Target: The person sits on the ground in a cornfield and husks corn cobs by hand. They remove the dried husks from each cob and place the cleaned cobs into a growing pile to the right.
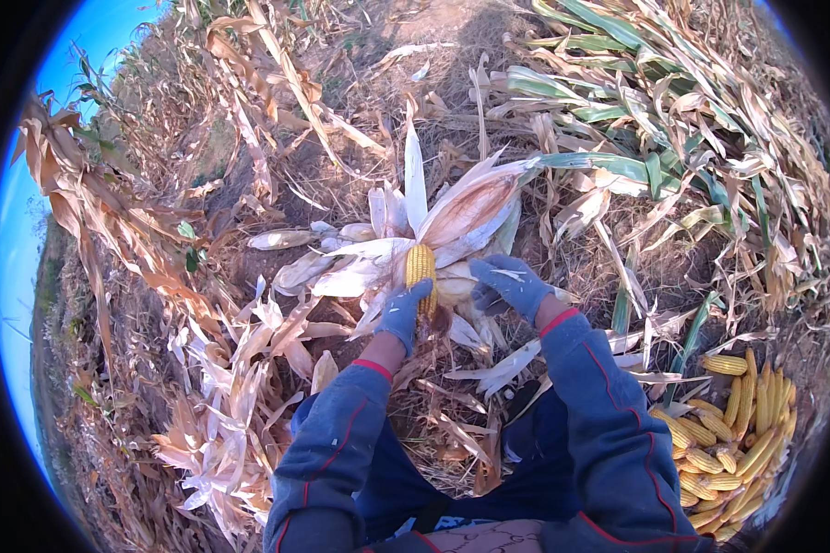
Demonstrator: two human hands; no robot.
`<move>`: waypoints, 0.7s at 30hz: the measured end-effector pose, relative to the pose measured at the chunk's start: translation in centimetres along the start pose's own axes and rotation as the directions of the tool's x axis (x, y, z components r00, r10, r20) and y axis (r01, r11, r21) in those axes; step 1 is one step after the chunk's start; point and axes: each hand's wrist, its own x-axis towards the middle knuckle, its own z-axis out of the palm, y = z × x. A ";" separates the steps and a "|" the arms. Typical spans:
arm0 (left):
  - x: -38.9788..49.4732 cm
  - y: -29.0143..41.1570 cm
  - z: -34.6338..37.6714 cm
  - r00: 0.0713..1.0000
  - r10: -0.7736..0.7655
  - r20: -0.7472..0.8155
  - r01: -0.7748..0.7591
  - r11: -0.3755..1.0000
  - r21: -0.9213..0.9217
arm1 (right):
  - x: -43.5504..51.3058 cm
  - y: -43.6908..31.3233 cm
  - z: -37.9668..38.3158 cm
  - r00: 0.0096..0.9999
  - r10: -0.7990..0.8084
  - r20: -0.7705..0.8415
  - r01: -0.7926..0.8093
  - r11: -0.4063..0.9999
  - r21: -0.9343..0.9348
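Observation:
My left hand (404, 314), in a blue-grey glove, grips the lower part of a yellow ear of corn (420, 266). The ear stands out against opened, pale husk leaves (366, 269) that spread around its tip, with dark silk near its lower end. To the right of the ear is my right hand (508, 287), gloved alike, its fingers partly curled and apart from the ear. I see nothing held in it. Bits of dry husk cling to this glove. Below and around both hands lie more husks.
A pile of husked corn ears (726, 449) lies at the lower right. Cut corn stalks with green and dry leaves (664, 138) are heaped at the upper right. Loose husks (228, 415) cover the ground at the lower left. Dry stalks (104, 200) lean at the left.

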 end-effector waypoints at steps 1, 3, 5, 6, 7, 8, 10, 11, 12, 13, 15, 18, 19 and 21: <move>0.7 -1.1 -0.5 1.000 0.024 -0.002 -0.024 0.999 -0.040 | 0.6 1.1 1.7 0.993 0.028 0.111 -0.012 0.991 -0.136; 1.2 -2.1 0.3 1.000 0.000 0.030 0.004 0.986 -0.165 | 2.2 2.5 3.9 0.988 -0.131 0.083 0.153 0.908 -0.391; 1.1 -2.6 1.3 0.994 -0.083 0.071 0.101 0.944 -0.314 | 2.9 2.6 5.3 0.983 -0.184 0.015 0.168 0.855 -0.491; 1.0 -2.3 1.6 0.987 -0.149 0.051 0.158 0.935 -0.316 | 3.4 2.8 5.5 0.976 -0.212 -0.044 0.163 0.851 -0.499; 0.9 -2.0 1.6 0.979 -0.178 0.104 0.201 0.937 -0.285 | 3.6 3.0 5.1 0.979 -0.201 -0.028 0.163 0.859 -0.485; 0.6 -1.7 1.6 0.966 -0.207 0.156 0.242 0.937 -0.251 | 3.7 3.0 4.4 0.982 -0.189 -0.011 0.162 0.867 -0.472; 0.2 -0.5 1.5 0.945 -0.248 0.212 0.286 0.943 -0.171 | 4.5 3.9 4.1 0.978 -0.209 -0.008 0.187 0.891 -0.413; 0.4 -0.2 1.8 0.961 -0.214 0.176 0.239 0.961 -0.136 | 4.8 5.1 3.0 0.977 -0.205 0.064 0.214 0.919 -0.332; 0.5 0.2 1.2 0.977 -0.177 0.117 0.189 0.976 -0.105 | 3.8 4.3 3.5 0.967 -0.202 0.158 0.236 0.942 -0.240; 0.6 0.3 0.7 0.988 -0.140 0.059 0.144 0.987 -0.072 | 2.8 3.4 3.9 0.947 -0.201 0.250 0.242 0.959 -0.146; 2.3 -0.2 0.1 0.988 -0.149 -0.046 0.139 0.973 -0.184 | 1.1 2.4 3.6 0.953 -0.147 0.266 0.214 0.945 -0.248; 4.9 -0.8 -2.1 0.969 -0.160 -0.188 0.121 0.971 -0.206 | 0.6 3.4 3.9 0.941 -0.175 0.291 0.270 0.904 -0.330; 5.7 -1.0 -3.0 0.970 -0.125 -0.209 0.086 0.979 -0.184 | 0.1 3.0 3.9 0.937 -0.159 0.312 0.280 0.875 -0.395; 6.4 -0.5 -4.3 0.969 -0.052 -0.242 0.018 0.990 -0.137 | -0.7 2.2 3.5 0.931 -0.125 0.343 0.299 0.800 -0.520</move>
